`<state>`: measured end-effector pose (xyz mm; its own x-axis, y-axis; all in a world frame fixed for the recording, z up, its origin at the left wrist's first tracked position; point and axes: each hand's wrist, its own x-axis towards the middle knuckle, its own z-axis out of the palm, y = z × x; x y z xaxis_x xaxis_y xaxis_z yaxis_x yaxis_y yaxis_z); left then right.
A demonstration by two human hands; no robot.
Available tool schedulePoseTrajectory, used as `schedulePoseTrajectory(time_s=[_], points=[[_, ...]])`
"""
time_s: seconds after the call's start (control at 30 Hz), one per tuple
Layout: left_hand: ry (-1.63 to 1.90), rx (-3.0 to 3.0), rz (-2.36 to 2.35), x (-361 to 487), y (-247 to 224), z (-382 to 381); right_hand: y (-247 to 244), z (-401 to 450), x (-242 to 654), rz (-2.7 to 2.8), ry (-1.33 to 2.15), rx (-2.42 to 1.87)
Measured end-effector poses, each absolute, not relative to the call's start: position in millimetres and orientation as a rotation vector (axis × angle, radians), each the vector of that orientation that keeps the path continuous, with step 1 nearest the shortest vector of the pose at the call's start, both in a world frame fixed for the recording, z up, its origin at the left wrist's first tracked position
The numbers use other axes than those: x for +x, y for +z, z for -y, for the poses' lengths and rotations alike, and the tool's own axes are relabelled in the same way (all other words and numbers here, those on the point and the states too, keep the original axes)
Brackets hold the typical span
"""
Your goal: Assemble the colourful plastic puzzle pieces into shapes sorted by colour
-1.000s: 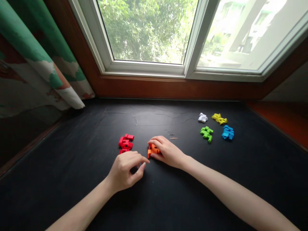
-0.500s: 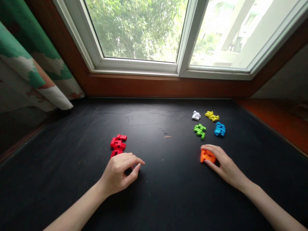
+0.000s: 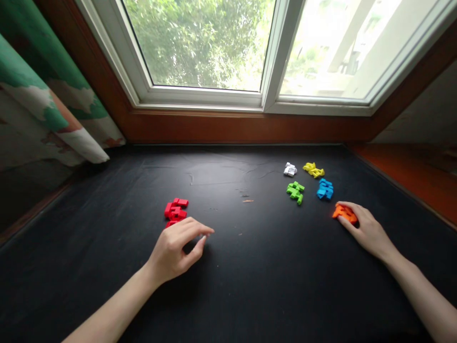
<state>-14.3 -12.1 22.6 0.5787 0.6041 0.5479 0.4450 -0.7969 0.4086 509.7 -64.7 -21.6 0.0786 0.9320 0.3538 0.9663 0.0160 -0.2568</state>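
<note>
My right hand [image 3: 367,231] has its thumb and fingers around an orange toy piece [image 3: 346,214] on the black table [image 3: 250,286]. To the left, my left hand [image 3: 180,247] hovers over or rests on the table with fingers curved and thumb and fingertips slightly apart, nothing visible between them. Red pieces [image 3: 175,209] lie just beyond it, partly hidden by the hand. Near the right hand are a blue piece [image 3: 325,189], a green piece [image 3: 295,191], a yellow piece [image 3: 313,169] and a white piece [image 3: 290,169].
A window [image 3: 200,100] with a wooden sill [image 3: 232,127] stands behind the table. A patterned curtain [image 3: 78,128] hangs at the left. Orange-brown wood [image 3: 410,166] borders the table at the right.
My right hand has moved right and farther away with the orange piece, which now lies nearer the blue one. My left hand has barely moved.
</note>
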Motion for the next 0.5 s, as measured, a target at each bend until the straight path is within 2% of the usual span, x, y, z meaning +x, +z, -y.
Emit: schedulePoseTrajectory(time_s=[0.27, 0.5], points=[[0.82, 2.571, -1.281, -58.9, 26.0, -24.6, -19.0, 67.1, 507.1, 1.887, -0.155, -1.926], [0.587, 2.565, -1.225, -85.5, 10.7, -51.9, -22.4, 66.1, 510.3, 1.883, -0.253, -1.888]])
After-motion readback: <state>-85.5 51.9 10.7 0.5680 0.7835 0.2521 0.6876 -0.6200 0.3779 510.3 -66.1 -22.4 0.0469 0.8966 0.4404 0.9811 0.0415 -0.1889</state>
